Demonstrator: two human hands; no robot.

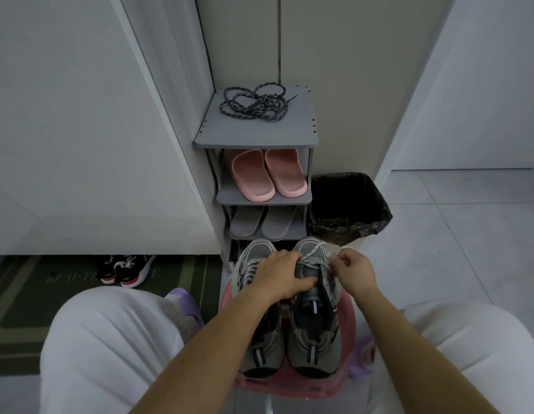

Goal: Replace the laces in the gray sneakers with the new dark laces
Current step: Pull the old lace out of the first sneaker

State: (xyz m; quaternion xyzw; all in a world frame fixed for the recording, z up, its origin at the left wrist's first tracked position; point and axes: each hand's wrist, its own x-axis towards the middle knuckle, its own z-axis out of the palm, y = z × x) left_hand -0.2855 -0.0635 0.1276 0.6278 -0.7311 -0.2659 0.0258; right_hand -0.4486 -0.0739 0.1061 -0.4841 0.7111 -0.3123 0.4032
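Nearest the camera: two knees in white trousers, with both bare forearms reaching forward between them.

Stool (289, 382): pink, on the floor between the knees. It carries the gray sneakers (259, 342), which stand side by side, heels toward the person and toes toward the rack.

Left hand (282, 276): laid palm down across the lacing area of both sneakers. Fingers are straight and close together, with the tips and thumb resting on the tongue of the right sneaker (315, 333).

Right hand (354, 271): beside the right sneaker's outer eyelets. Fingers are curled, with thumb and fingertips pinching the light lace (312, 255), which is threaded across the upper part of that sneaker.

To the left: a purple slipper (185, 300) beside the left knee, and black shoes (125, 270) on a dark mat (21, 294).

Rack (259, 134): gray, directly behind the sneakers. Gray slippers (259, 224) sit on a lower shelf and pink slippers (267, 174) on the shelf above. A bin (349, 207) with a black liner stands just to the right of the rack.

Dark laces (254, 104): lying in a loose tangle on the rack's top shelf, well apart from both hands.
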